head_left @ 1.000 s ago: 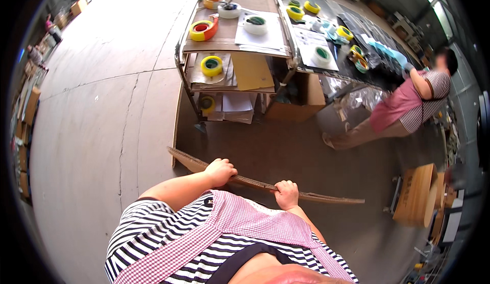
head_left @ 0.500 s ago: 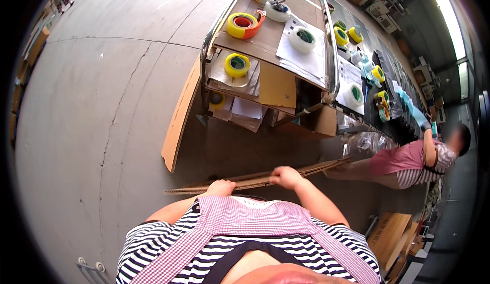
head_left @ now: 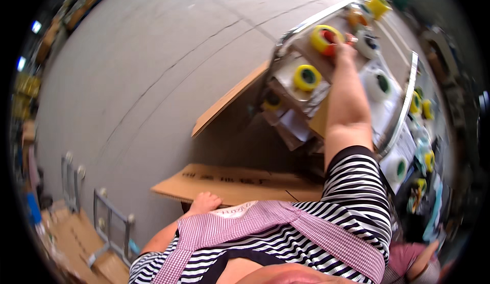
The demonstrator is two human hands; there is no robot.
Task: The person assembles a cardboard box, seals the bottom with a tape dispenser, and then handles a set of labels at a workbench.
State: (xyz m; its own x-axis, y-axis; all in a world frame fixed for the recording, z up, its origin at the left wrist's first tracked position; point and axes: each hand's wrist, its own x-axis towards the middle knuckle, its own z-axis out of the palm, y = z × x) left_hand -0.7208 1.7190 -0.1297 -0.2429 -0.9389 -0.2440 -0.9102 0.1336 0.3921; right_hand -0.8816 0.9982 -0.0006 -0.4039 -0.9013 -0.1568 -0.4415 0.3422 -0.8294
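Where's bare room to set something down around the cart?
Widest bare patch: the floor, bordered by the cardboard panel beside the cart and the grey trolley frames. Crowded: the cart top, with tape rolls, papers and the right hand.

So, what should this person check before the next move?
1. Left hand on the cardboard sheet: ok, it holds the near edge.
2. Both hands on the sheet: not ok, only the left is.
3. Right hand at the red and yellow tape: ok, it reaches there.
4. Right hand's grip firm: cannot tell, too blurred.
5. Co-worker apart from the sheet: ok, over at the lower right.
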